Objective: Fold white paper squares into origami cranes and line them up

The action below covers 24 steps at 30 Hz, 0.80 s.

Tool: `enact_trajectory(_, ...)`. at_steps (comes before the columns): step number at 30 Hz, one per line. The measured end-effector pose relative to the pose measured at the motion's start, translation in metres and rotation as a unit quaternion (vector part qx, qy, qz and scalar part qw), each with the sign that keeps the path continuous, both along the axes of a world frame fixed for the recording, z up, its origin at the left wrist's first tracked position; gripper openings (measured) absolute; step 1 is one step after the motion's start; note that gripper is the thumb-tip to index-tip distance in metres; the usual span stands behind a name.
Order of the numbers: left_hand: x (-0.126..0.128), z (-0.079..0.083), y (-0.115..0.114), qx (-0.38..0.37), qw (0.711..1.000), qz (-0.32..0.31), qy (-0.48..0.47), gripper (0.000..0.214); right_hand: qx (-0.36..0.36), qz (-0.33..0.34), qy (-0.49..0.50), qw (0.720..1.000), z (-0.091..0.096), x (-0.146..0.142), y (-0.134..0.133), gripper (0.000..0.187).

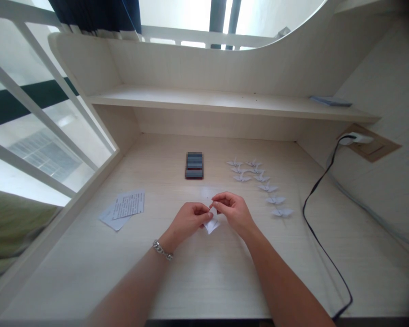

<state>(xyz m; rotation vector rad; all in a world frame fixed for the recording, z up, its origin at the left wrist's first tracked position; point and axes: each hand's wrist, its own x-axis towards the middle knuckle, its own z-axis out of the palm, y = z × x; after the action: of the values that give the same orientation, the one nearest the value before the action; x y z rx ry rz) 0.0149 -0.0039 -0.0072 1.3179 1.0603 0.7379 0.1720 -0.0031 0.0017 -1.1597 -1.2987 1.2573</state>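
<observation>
Both my hands meet over the middle of the pale wooden desk (88, 272), pinching one small folded white paper piece (211, 225). My left hand (188, 220), a metal bracelet on its wrist, grips the paper's left side with curled fingers. My right hand (232, 210) pinches its top from the right, fingers closed. Several finished white paper cranes (259, 181) lie in rows to the right, a short reach from my right hand.
A few printed paper sheets (124, 208) lie at the left. A small dark blurred object (194, 165) stands behind my hands. A black cable (318, 213) runs from a wall socket (356, 138) down the right side. A shelf (225, 102) holds a flat bluish item (330, 101).
</observation>
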Motion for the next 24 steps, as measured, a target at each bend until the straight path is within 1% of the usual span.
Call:
enact_trajectory(3, 0.001, 0.0002, 0.0004, -0.004, 1.0, -0.004, -0.005, 0.022, 0.005, 0.002, 0.013, 1.0, -0.0003, -0.0012, 0.001, 0.017)
enact_trajectory(6, 0.0014, 0.0013, 0.0011, -0.004, 1.0, 0.008, -0.016, 0.022, 0.012, 0.01, 0.002, 1.0, -0.0004, -0.002, 0.0003, 0.022)
enact_trajectory(8, 0.0013, 0.0022, 0.0012, -0.002, 1.0, 0.019, -0.024, 0.024, 0.019, 0.015, -0.025, 0.999, -0.0006, -0.002, -0.0006, 0.023)
enact_trajectory(11, 0.0012, 0.0027, 0.0007, 0.004, 0.998, 0.035, -0.051, 0.027, 0.033, 0.02, -0.075, 0.996, -0.0008, -0.0017, -0.0018, 0.019)
enact_trajectory(13, 0.0014, 0.002, 0.0005, 0.001, 0.996, 0.047, -0.074, 0.029, 0.039, 0.006, -0.083, 0.996, -0.0008, -0.0022, -0.0021, 0.018)
enact_trajectory(15, 0.0019, 0.0008, 0.0006, -0.005, 0.994, 0.057, -0.09, 0.032, 0.048, -0.019, -0.072, 0.996, -0.0009, -0.0031, -0.002, 0.019)
enact_trajectory(17, 0.0023, -0.0005, 0.0014, -0.003, 0.993, 0.068, -0.094, 0.036, 0.05, -0.027, -0.057, 0.997, -0.0015, -0.004, -0.0016, 0.02)
enact_trajectory(21, 0.0023, -0.0018, 0.003, 0.021, 0.99, 0.098, -0.099, 0.037, 0.019, 0.036, -0.033, 0.999, -0.0041, -0.005, -0.0014, 0.02)
enact_trajectory(22, 0.0021, -0.0019, 0.0032, 0.027, 0.989, 0.102, -0.101, 0.037, 0.016, 0.043, -0.033, 0.998, -0.0048, -0.0051, -0.0013, 0.019)
enact_trajectory(24, 0.002, -0.0021, 0.003, 0.037, 0.989, 0.102, -0.098, 0.039, 0.026, 0.026, -0.04, 0.999, -0.0058, -0.0052, -0.0012, 0.017)
